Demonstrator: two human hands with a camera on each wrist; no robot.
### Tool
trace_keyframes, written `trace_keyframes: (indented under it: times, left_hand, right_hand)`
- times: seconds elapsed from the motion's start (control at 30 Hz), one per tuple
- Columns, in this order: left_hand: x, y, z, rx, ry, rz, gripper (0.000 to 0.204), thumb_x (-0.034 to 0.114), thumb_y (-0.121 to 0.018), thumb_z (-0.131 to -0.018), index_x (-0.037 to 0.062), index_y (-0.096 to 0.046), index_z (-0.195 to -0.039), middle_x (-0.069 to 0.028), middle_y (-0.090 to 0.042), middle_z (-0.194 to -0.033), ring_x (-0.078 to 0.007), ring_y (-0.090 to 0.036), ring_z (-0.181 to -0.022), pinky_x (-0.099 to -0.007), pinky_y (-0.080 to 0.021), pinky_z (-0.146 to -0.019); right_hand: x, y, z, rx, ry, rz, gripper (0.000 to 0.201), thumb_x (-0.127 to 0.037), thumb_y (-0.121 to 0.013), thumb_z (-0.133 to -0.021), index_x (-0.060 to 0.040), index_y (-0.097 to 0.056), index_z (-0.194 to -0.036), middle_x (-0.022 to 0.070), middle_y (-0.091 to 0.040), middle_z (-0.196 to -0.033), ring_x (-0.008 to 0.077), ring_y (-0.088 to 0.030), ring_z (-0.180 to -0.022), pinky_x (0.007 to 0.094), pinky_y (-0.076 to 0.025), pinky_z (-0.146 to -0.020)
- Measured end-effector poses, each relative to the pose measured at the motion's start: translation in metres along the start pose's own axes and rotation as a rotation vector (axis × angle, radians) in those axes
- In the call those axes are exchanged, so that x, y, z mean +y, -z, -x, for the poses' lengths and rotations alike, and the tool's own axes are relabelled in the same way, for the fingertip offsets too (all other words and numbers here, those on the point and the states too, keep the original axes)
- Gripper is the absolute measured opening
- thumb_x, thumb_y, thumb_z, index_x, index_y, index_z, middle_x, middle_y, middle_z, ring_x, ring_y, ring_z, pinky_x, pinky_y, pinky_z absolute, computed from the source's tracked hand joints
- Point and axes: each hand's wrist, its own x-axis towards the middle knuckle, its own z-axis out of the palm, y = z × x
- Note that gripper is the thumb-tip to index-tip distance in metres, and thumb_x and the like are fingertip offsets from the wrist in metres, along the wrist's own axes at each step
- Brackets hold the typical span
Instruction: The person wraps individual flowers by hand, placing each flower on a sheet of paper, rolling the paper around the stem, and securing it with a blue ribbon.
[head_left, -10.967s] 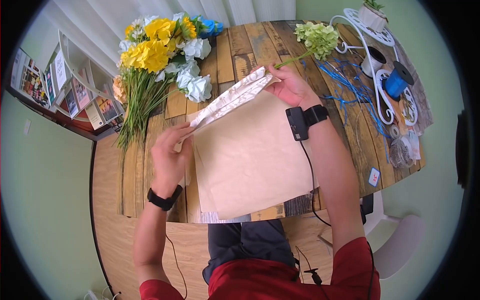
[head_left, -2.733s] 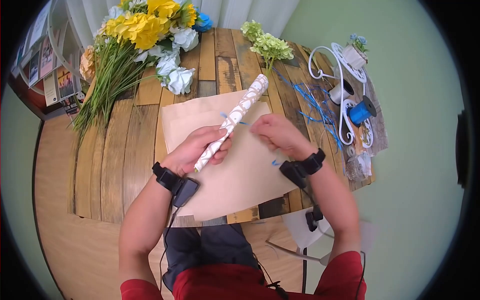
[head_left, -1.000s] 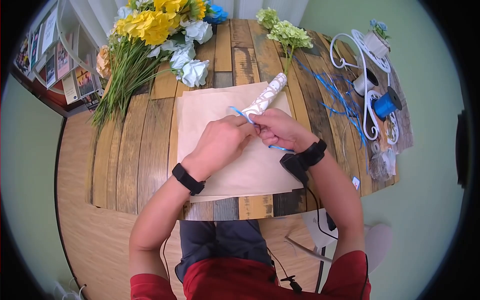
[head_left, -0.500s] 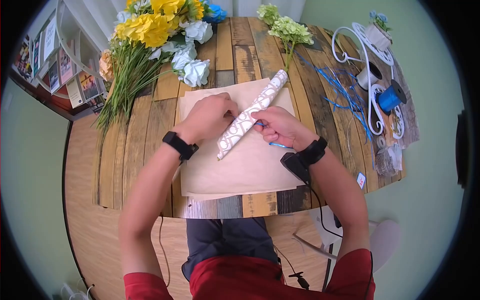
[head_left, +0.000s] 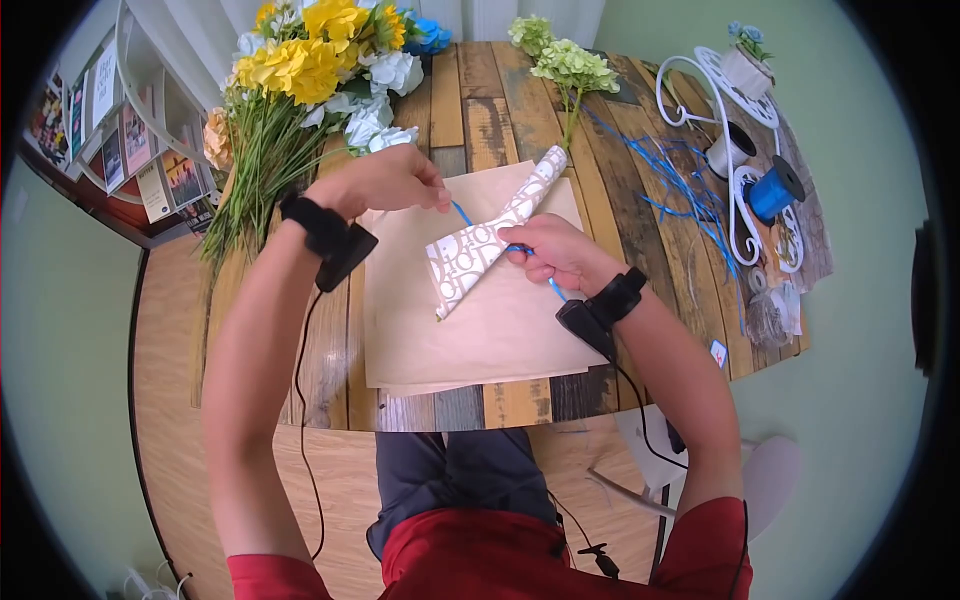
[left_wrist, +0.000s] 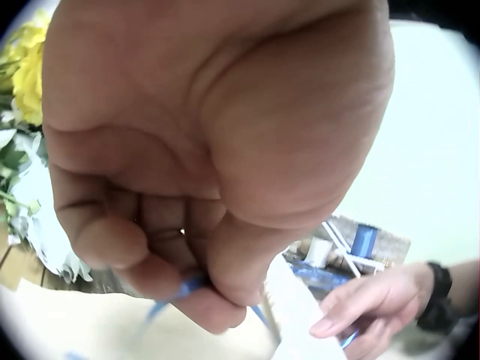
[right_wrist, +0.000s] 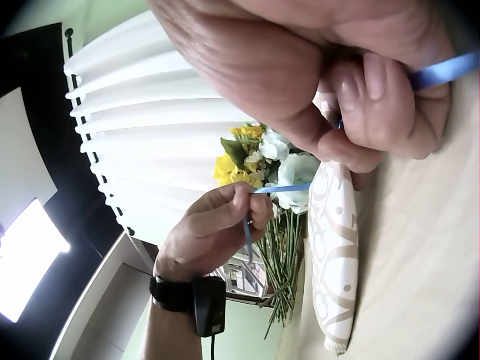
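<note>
A white patterned paper roll (head_left: pixel 530 195) lies diagonally over brown paper sheets (head_left: pixel 480 350), its lower part flared and its upper end around stems of green hydrangeas (head_left: pixel 576 66). My left hand (head_left: pixel 385 182), raised left of the roll, pinches one end of a blue ribbon (head_left: pixel 461 212); the left wrist view shows thumb and fingers (left_wrist: pixel 225 300) closed on it. At the roll's middle my right hand (head_left: pixel 560 252) holds the ribbon's other part in curled fingers, thumb against the wrap. In the right wrist view the ribbon (right_wrist: pixel 281 188) runs taut from the left hand toward the roll (right_wrist: pixel 334 255).
Yellow, white and blue flowers (head_left: pixel 300 70) with long stems lie at the back left. On the right are loose blue ribbons (head_left: pixel 680 185), a blue spool (head_left: pixel 776 190), a white spool (head_left: pixel 730 150) and a white scrolled metal stand (head_left: pixel 735 95). A book rack (head_left: pixel 140 130) stands beyond the left edge.
My left hand has moved from beside the roll up and to the left, drawing out the ribbon. The roll's lower part, narrow before, has spread wider. My right hand has stayed at the roll's middle.
</note>
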Motion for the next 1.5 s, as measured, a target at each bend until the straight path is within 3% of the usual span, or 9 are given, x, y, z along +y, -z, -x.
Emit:
trace_keyframes:
  times: [0.13,0.2,0.33,0.8,1.1,1.27,1.4,1.47,1.5]
  left_hand:
    - [0.013,-0.035,0.018,-0.214,-0.036,0.568,0.017,0.014,-0.064,-0.091,0.0027,-0.073,-0.1,-0.0019,-0.068,-0.083,-0.0078,-0.06,-0.073,-0.0226,-0.048,-0.066]
    - [0.031,-0.068,0.027,-0.093,0.032,0.842,0.014,0.008,-0.061,-0.093,0.0009,-0.072,-0.097,-0.0023,-0.067,-0.081,-0.0069,-0.06,-0.071,-0.0195,-0.048,-0.066]
    - [0.036,-0.105,0.021,0.08,0.072,1.148,0.026,0.006,-0.056,-0.095,-0.0014,-0.058,-0.12,-0.0083,-0.069,-0.09,-0.011,-0.065,-0.075,-0.0237,-0.056,-0.071]
    - [0.03,-0.115,0.022,-0.044,0.096,1.277,0.037,0.002,-0.058,-0.093,-0.0047,-0.044,-0.127,-0.0173,-0.067,-0.101,-0.0179,-0.069,-0.083,-0.0283,-0.058,-0.077]
    - [0.037,-0.12,0.021,0.028,-0.006,0.725,0.041,-0.002,-0.059,-0.086,-0.0108,-0.046,-0.124,-0.0166,-0.068,-0.089,-0.0187,-0.069,-0.075,-0.0287,-0.057,-0.068]
    - [0.034,-0.119,0.007,0.153,0.003,0.263,0.013,-0.001,-0.061,-0.084,-0.0076,-0.063,-0.096,-0.0107,-0.068,-0.071,-0.0154,-0.069,-0.068,-0.0271,-0.057,-0.063]
    - [0.04,-0.115,0.016,0.209,0.075,0.227,0.006,0.003,-0.067,-0.081,-0.0022,-0.067,-0.084,-0.0093,-0.069,-0.071,-0.0193,-0.069,-0.067,-0.0316,-0.056,-0.063]
    - [0.039,-0.122,0.02,0.488,-0.043,-0.186,0.008,0.01,-0.072,-0.077,0.0031,-0.07,-0.082,-0.008,-0.071,-0.073,-0.025,-0.067,-0.068,-0.0377,-0.055,-0.066]
    - [0.04,-0.124,0.023,0.488,-0.042,-0.186,0.008,0.01,-0.072,-0.077,0.0031,-0.07,-0.082,-0.008,-0.071,-0.073,-0.025,-0.067,-0.068,-0.0377,-0.055,-0.066]
  right_hand:
    - [0.0,0.001,-0.003,-0.022,-0.018,0.004,0.011,-0.016,-0.057,-0.095,-0.0051,-0.056,-0.091,-0.0018,-0.049,-0.066,0.0033,-0.033,-0.046,0.02,-0.021,-0.036]
    - [0.001,0.001,-0.005,0.001,-0.026,-0.003,0.011,-0.016,-0.056,-0.095,-0.0056,-0.056,-0.092,-0.0018,-0.049,-0.067,0.0033,-0.034,-0.046,0.0198,-0.021,-0.036]
    - [0.0,-0.008,-0.001,0.046,-0.024,0.009,0.009,-0.016,-0.053,-0.097,-0.0071,-0.056,-0.095,-0.0014,-0.051,-0.069,0.0031,-0.037,-0.047,0.0199,-0.021,-0.036]
    - [-0.003,0.011,-0.003,-0.061,-0.145,-0.173,0.018,-0.019,-0.044,-0.098,-0.0047,-0.053,-0.09,-0.0015,-0.048,-0.065,0.0028,-0.032,-0.043,0.0184,-0.025,-0.036]
    - [-0.007,0.012,-0.003,-0.154,-0.199,-0.152,0.022,-0.024,-0.04,-0.098,-0.0084,-0.053,-0.089,-0.0067,-0.038,-0.057,0.0014,-0.027,-0.041,0.0167,-0.023,-0.035]
    - [-0.008,0.008,-0.003,-0.227,-0.253,-0.137,0.021,-0.026,-0.043,-0.096,-0.0103,-0.052,-0.085,-0.0076,-0.035,-0.057,0.0015,-0.025,-0.041,0.016,-0.021,-0.035]
    - [-0.012,-0.002,0.004,-0.136,-0.102,0.063,0.018,-0.023,-0.046,-0.094,-0.0113,-0.051,-0.082,-0.0071,-0.037,-0.06,0.001,-0.024,-0.046,0.019,-0.016,-0.037]
    - [-0.013,-0.008,0.009,-0.084,-0.062,0.141,0.017,-0.023,-0.048,-0.095,-0.0103,-0.054,-0.084,-0.0073,-0.037,-0.06,0.0009,-0.025,-0.046,0.0193,-0.016,-0.038]
    - [-0.013,-0.011,0.011,-0.068,-0.058,0.134,0.016,-0.021,-0.049,-0.094,-0.0094,-0.056,-0.086,-0.0072,-0.039,-0.061,0.0008,-0.026,-0.047,0.0194,-0.016,-0.038]
